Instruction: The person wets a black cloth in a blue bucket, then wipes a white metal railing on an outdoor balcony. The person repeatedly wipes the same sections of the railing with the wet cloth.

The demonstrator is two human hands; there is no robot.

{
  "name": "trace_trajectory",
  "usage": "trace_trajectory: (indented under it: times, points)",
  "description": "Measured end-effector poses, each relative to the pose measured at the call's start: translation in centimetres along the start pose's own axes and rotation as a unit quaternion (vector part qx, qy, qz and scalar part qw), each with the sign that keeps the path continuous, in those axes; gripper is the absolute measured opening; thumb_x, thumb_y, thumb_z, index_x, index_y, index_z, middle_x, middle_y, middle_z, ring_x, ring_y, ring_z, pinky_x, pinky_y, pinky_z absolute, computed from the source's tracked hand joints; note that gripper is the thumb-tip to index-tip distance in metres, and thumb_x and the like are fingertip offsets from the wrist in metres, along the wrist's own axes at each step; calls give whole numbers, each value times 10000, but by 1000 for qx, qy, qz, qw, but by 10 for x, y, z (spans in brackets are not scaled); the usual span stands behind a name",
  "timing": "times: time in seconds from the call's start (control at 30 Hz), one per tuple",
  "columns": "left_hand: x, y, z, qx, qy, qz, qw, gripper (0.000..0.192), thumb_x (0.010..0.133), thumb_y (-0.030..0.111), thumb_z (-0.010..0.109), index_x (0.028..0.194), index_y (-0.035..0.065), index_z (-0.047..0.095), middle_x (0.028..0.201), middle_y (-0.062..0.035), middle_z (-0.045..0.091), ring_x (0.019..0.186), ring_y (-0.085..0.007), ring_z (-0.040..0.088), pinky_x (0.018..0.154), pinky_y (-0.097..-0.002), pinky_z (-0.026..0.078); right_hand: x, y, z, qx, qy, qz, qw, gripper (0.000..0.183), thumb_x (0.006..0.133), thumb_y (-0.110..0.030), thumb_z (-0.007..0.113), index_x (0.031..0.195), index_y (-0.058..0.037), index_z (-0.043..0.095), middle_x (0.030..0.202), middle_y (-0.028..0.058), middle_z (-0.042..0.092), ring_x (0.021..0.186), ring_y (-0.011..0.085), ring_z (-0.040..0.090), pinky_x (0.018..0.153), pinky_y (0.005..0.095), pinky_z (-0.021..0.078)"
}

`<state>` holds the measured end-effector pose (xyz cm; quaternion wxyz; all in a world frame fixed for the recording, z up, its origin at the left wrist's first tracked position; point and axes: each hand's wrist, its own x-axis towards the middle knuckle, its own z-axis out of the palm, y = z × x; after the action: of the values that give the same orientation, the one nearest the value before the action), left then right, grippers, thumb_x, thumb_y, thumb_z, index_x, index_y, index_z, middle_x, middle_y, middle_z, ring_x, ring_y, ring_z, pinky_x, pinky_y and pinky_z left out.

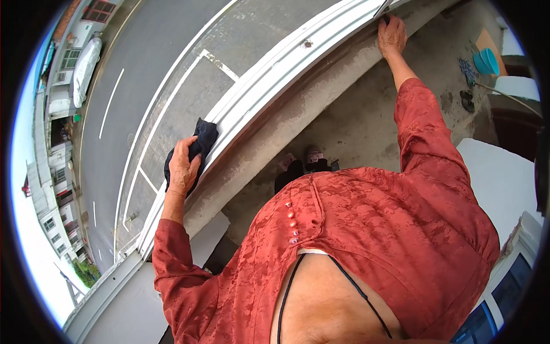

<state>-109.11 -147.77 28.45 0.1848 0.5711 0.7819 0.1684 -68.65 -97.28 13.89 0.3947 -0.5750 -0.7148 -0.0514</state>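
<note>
My left hand point(184, 165) presses a bunched black cloth point(205, 136) onto the white window track point(262, 86), at its lower left stretch. Fingers and thumb close around the cloth, part of which hangs over the outer side. Far along the same track, my right hand point(392, 36) rests at the inner edge by the concrete sill point(296, 114). Its fingertips curl beside the corner of a window sash point(381, 7), and whether they grip it is hidden. A small dark brown clump point(307, 43) lies on the track between my hands.
Outside the opening, a road point(116, 86) with white lines lies below, and a covered car point(87, 71) stands across it. On the concrete floor point(343, 129) inside are a blue bucket point(486, 61), a mop head point(466, 71) and dark shoes point(467, 101). A white panel point(500, 172) stands at right.
</note>
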Motion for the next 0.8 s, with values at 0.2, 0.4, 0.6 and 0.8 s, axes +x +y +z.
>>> trace_trajectory:
  times: [0.2, 0.4, 0.6, 0.8]
  points:
    - [-29, -9, -9, 60, 16, -37, 997, 499, 727, -16, 617, 1209, 72, 523, 1122, -175, 569, 1082, -385, 555, 924, -416, 454, -1, 2, -2, 6, -41, -15, 999, 401, 905, -341, 552, 1230, -106, 550, 1309, 150, 516, 1227, 333, 478, 1056, 484, 334]
    - [72, 68, 28, 46, 25, 39, 998, 431, 747, 34, 659, 1157, 68, 531, 1051, -172, 587, 1009, -384, 577, 824, -458, 473, -3, 0, -3, -17, -44, -15, 999, 387, 898, -314, 574, 1223, -106, 549, 1318, 159, 498, 1221, 350, 474, 1061, 493, 325]
    - [192, 171, 84, 68, 30, 47, 996, 402, 804, 114, 640, 1187, 72, 528, 1057, -176, 605, 1027, -370, 587, 843, -476, 474, -6, -7, -9, -9, -26, -13, 1000, 391, 913, -329, 545, 1230, -101, 528, 1322, 175, 485, 1236, 349, 465, 1074, 500, 303]
    - [289, 241, 126, 33, 57, 92, 994, 394, 830, 222, 621, 1182, 56, 553, 1094, -200, 630, 1069, -379, 587, 906, -472, 464, -4, -10, -9, 0, -26, -12, 1000, 403, 915, -323, 543, 1246, -96, 515, 1327, 181, 454, 1250, 346, 457, 1098, 530, 264]
